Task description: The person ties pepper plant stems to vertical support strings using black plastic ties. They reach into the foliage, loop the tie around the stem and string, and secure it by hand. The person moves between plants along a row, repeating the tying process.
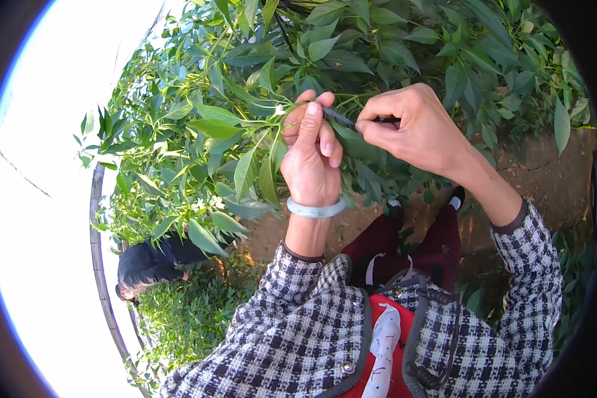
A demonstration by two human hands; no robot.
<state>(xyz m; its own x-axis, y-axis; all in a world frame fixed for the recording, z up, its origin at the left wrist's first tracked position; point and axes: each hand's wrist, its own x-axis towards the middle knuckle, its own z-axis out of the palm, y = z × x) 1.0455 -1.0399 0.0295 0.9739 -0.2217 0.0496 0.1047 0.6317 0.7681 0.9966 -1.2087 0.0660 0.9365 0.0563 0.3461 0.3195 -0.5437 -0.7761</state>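
A green stem of a leafy pepper plant [258,122], with a small white flower [279,109] on it, is pinched between the thumb and fingers of my left hand [311,154]. A pale bangle [316,208] circles that wrist. My right hand [415,129] is to the right, its thumb and forefinger pinching a thin dark strip [339,116]. The strip stretches across to my left fingertips, where its far end is hidden. Whether it loops around the stem cannot be seen.
Dense pepper foliage [348,54] fills the area ahead. Brown soil [532,169] lies below, around my feet. At the left, another person [151,263] in dark clothes bends among plants, beside a curved pole [99,248].
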